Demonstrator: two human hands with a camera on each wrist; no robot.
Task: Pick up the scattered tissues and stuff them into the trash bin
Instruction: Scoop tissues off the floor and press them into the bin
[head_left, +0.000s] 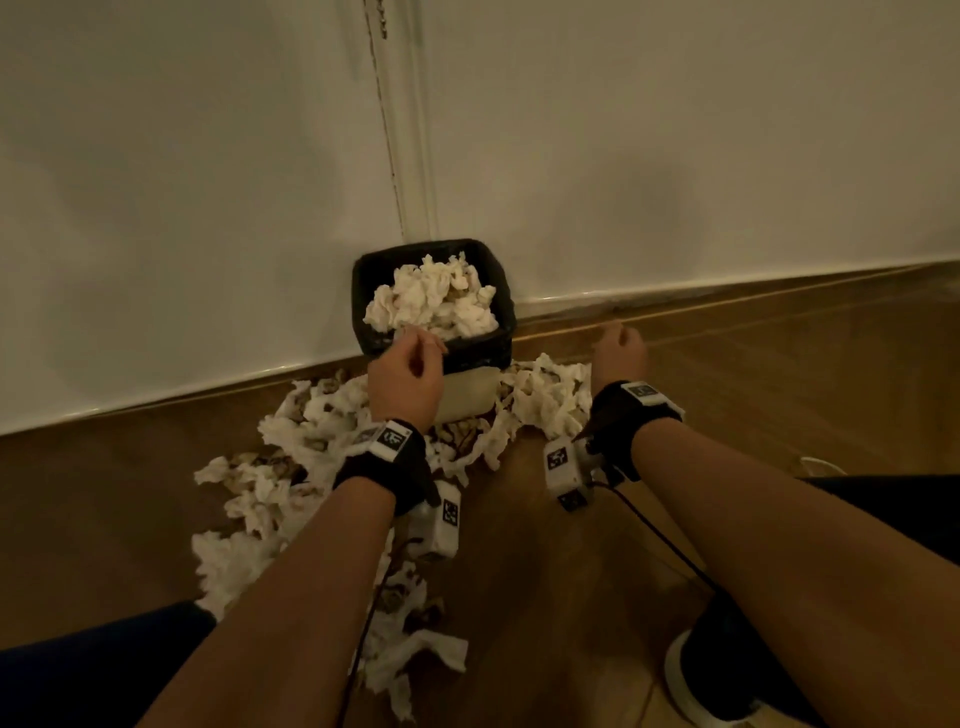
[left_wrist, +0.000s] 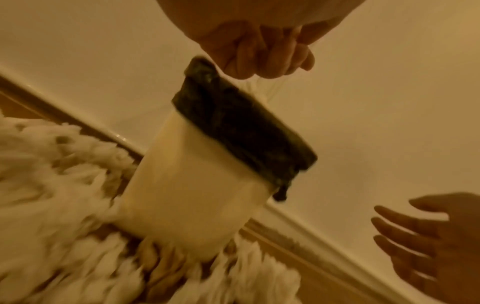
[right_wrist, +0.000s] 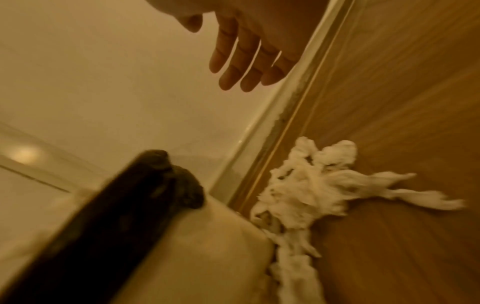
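Observation:
A cream trash bin (head_left: 467, 397) with a black liner (head_left: 483, 345) stands against the wall, heaped with crumpled tissues (head_left: 436, 299). My left hand (head_left: 410, 364) is at its front rim with the fingers (left_wrist: 259, 55) curled, and a pale wisp of tissue seems pinched under them. My right hand (head_left: 621, 348) hovers open over the floor to the right of the bin (right_wrist: 194, 257), fingers (right_wrist: 241, 61) straight and holding nothing. Scattered tissues (head_left: 311, 441) cover the floor left of and in front of the bin (left_wrist: 189, 195). A smaller clump (right_wrist: 306, 189) lies at its right, below my right hand.
A white wall (head_left: 675, 156) and baseboard (head_left: 727, 288) run behind the bin. The wooden floor (head_left: 779, 374) is bare to the right. A cable (head_left: 654, 535) trails from my right wrist, and a dark shoe (head_left: 717, 675) sits at the lower right.

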